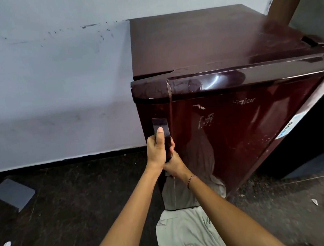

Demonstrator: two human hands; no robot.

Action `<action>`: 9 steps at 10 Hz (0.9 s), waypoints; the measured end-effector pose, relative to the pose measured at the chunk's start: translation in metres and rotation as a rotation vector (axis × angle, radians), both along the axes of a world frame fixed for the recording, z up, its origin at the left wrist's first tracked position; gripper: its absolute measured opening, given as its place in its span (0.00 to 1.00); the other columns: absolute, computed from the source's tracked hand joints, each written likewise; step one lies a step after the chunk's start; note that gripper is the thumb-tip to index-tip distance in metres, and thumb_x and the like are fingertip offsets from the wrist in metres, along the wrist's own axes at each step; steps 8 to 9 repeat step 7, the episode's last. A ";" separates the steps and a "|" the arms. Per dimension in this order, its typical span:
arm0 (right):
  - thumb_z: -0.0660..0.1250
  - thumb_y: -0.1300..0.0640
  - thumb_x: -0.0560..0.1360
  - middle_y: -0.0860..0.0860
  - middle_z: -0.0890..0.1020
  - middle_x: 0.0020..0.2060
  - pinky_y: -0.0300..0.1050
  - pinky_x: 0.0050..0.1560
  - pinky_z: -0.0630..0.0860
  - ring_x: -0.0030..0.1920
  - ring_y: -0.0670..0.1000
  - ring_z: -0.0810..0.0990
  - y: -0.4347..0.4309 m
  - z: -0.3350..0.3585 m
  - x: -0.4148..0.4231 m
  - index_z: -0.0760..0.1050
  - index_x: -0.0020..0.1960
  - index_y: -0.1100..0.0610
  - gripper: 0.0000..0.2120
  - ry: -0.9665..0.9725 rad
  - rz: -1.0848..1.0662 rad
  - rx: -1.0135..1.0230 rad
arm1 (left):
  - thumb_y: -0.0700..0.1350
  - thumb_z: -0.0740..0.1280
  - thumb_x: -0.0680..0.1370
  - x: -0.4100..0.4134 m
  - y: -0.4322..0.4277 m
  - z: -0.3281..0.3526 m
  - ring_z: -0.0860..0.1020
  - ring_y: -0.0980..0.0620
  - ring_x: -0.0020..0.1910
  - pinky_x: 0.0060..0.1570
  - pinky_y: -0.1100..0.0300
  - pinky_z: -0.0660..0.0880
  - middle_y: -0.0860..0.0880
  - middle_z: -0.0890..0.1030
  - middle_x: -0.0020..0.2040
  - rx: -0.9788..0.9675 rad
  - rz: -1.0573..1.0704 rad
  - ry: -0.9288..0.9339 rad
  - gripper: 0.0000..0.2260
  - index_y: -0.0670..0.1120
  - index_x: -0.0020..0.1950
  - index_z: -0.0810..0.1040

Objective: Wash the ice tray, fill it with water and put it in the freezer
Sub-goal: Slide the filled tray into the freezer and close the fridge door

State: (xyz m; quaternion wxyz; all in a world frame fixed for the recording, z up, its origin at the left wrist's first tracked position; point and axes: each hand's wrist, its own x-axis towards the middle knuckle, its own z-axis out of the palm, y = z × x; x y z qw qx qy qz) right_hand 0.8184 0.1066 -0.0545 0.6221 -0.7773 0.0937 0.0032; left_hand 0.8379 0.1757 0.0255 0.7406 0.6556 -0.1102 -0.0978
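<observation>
Near the middle of the frame, your left hand (158, 150) and right hand (175, 165) both curl their fingers round the dark handle (160, 126) of the red-brown fridge (238, 123), whose door looks shut.

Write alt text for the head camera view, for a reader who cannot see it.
Two hands grip the dark handle of a maroon fridge whose door looks shut: the left hand above, thumb up along it, the right hand just below. A pale cloth lies on the dark floor at the fridge's foot.
</observation>
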 end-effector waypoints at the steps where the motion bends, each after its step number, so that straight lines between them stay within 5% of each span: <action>1: 0.74 0.65 0.68 0.45 0.80 0.40 0.37 0.45 0.77 0.41 0.41 0.80 0.002 0.001 -0.003 0.75 0.52 0.58 0.15 -0.010 -0.009 0.006 | 0.70 0.58 0.66 -0.002 0.003 0.002 0.74 0.56 0.23 0.30 0.63 0.74 0.51 0.76 0.23 0.028 0.005 0.008 0.29 0.42 0.32 0.73; 2: 0.75 0.57 0.65 0.42 0.80 0.34 0.34 0.38 0.74 0.36 0.37 0.79 0.003 0.000 -0.004 0.75 0.48 0.60 0.15 -0.012 -0.041 -0.025 | 0.73 0.57 0.66 -0.003 0.008 0.001 0.79 0.52 0.30 0.39 0.58 0.78 0.50 0.79 0.28 0.107 -0.006 -0.019 0.30 0.45 0.33 0.76; 3: 0.73 0.62 0.69 0.44 0.78 0.33 0.33 0.33 0.72 0.31 0.39 0.78 0.005 0.009 -0.013 0.74 0.39 0.53 0.09 -0.015 -0.085 -0.040 | 0.78 0.52 0.65 -0.012 0.013 0.001 0.82 0.53 0.41 0.49 0.63 0.77 0.49 0.83 0.37 0.195 0.048 -0.093 0.35 0.48 0.40 0.78; 4: 0.71 0.59 0.72 0.43 0.79 0.38 0.31 0.38 0.74 0.37 0.40 0.78 0.006 0.012 -0.025 0.75 0.54 0.56 0.11 -0.062 -0.091 -0.077 | 0.68 0.54 0.74 -0.027 0.018 -0.006 0.80 0.62 0.48 0.53 0.64 0.75 0.50 0.83 0.47 0.270 0.100 -0.166 0.29 0.45 0.54 0.78; 5: 0.66 0.55 0.76 0.50 0.80 0.51 0.45 0.54 0.77 0.52 0.48 0.79 0.009 0.012 -0.042 0.71 0.62 0.57 0.16 -0.092 -0.094 -0.220 | 0.58 0.58 0.79 -0.042 0.025 -0.019 0.77 0.54 0.60 0.62 0.57 0.74 0.47 0.79 0.60 0.423 0.129 -0.261 0.25 0.42 0.68 0.69; 7: 0.55 0.48 0.81 0.50 0.69 0.69 0.49 0.68 0.66 0.71 0.49 0.62 0.002 0.017 -0.076 0.65 0.71 0.54 0.21 -0.134 -0.142 -0.564 | 0.55 0.53 0.81 -0.080 0.041 -0.033 0.75 0.49 0.63 0.55 0.53 0.75 0.47 0.74 0.66 0.954 0.271 -0.385 0.23 0.48 0.74 0.61; 9: 0.55 0.48 0.81 0.50 0.69 0.69 0.49 0.68 0.66 0.71 0.49 0.62 0.002 0.017 -0.076 0.65 0.71 0.54 0.21 -0.134 -0.142 -0.564 | 0.55 0.53 0.81 -0.080 0.041 -0.033 0.75 0.49 0.63 0.55 0.53 0.75 0.47 0.74 0.66 0.954 0.271 -0.385 0.23 0.48 0.74 0.61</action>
